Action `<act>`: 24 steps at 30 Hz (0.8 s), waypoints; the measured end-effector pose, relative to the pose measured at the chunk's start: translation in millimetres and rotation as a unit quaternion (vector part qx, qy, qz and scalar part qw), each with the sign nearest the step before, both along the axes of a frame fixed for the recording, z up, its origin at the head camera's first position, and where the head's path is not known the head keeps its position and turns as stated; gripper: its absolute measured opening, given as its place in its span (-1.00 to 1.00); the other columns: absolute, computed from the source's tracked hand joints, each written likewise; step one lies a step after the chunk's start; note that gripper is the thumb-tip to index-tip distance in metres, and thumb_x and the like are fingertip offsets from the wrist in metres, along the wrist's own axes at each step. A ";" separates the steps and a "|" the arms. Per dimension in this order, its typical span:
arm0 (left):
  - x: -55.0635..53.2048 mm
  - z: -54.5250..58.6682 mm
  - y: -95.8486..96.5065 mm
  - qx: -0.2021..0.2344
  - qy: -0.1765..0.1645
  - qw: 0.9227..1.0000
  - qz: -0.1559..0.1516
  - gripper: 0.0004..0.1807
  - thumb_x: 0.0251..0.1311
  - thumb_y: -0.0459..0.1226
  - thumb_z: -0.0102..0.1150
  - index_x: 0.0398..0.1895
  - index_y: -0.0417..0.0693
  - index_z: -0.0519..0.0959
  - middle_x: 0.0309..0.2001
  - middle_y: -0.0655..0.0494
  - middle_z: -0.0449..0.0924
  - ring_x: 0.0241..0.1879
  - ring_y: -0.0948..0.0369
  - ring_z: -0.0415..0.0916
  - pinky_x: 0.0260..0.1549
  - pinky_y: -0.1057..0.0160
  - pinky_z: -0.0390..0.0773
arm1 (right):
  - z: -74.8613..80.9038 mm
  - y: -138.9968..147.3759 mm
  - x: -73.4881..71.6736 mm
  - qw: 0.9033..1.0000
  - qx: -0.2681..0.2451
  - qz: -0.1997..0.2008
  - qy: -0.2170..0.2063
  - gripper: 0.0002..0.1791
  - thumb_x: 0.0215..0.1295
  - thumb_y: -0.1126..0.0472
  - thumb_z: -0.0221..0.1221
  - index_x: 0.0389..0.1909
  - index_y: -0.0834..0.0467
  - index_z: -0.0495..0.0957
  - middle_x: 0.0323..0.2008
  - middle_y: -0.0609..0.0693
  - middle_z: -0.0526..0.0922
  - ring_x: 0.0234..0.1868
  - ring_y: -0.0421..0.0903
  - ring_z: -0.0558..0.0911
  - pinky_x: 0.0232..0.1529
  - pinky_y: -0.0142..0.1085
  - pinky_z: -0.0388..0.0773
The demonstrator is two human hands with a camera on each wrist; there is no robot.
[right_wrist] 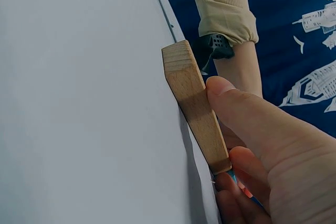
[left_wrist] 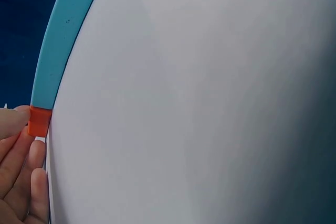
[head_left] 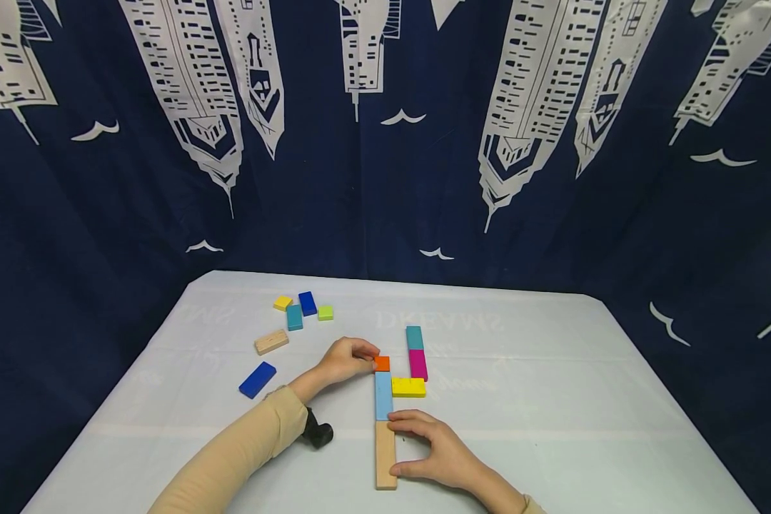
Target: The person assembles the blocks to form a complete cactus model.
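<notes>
My left hand [head_left: 347, 359] pinches a small orange block [head_left: 382, 364] by thumb and fingertips; the left wrist view shows the orange block [left_wrist: 40, 121] against the end of a light blue block [left_wrist: 67, 35]. The light blue block [head_left: 383, 396] lies between the orange block and a long plain wooden block [head_left: 385, 457], all in one line. My right hand [head_left: 443, 453] touches the right side of the wooden block, thumb near its close end, fingertips at the joint with the light blue one. Seen from the right wrist, the thumb presses the wooden block's [right_wrist: 191, 103] side.
Right of the line lie a yellow block [head_left: 408, 387], a magenta block [head_left: 417, 363] and a teal block [head_left: 414, 337]. At left are a dark blue block [head_left: 257, 380], a wooden block [head_left: 272, 342] and several small coloured blocks. The white table [head_left: 552, 400] meets a navy patterned cloth [head_left: 392, 193].
</notes>
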State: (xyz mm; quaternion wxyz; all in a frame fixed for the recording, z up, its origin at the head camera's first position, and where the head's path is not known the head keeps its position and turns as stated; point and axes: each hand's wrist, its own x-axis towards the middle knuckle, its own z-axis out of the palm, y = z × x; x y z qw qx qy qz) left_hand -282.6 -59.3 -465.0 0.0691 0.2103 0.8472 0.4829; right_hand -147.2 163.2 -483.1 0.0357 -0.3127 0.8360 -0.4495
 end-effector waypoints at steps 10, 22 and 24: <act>-0.8 -1.6 0.4 -0.003 -0.001 1.000 -0.001 -0.78 0.04 -0.36 0.32 -0.19 -0.16 0.66 -0.25 0.10 0.67 -0.26 0.23 0.56 -0.14 0.25 0.55 | -0.9 -0.2 -0.5 1.000 -0.001 0.001 -0.004 -0.35 -0.03 -0.11 0.38 0.11 0.04 0.53 0.16 -0.14 0.48 0.16 -0.17 0.45 0.19 -0.29 0.35; 0.6 0.5 -0.1 -0.001 -0.013 1.000 -0.006 -0.77 0.06 -0.35 0.31 -0.17 -0.17 0.66 -0.23 0.10 0.66 -0.25 0.23 0.55 -0.12 0.22 0.54 | 0.3 -0.8 -0.3 1.000 0.002 0.000 -0.009 -0.35 -0.04 -0.10 0.39 0.11 0.04 0.53 0.16 -0.15 0.47 0.17 -0.17 0.45 0.20 -0.27 0.35; 0.0 -0.3 -0.2 0.001 -0.015 1.000 -0.007 -0.76 0.06 -0.34 0.31 -0.16 -0.16 0.66 -0.23 0.10 0.66 -0.25 0.23 0.55 -0.13 0.23 0.55 | 0.3 -0.7 -0.3 1.000 0.003 -0.001 -0.007 -0.34 -0.04 -0.11 0.39 0.11 0.04 0.53 0.15 -0.16 0.48 0.17 -0.17 0.44 0.20 -0.27 0.35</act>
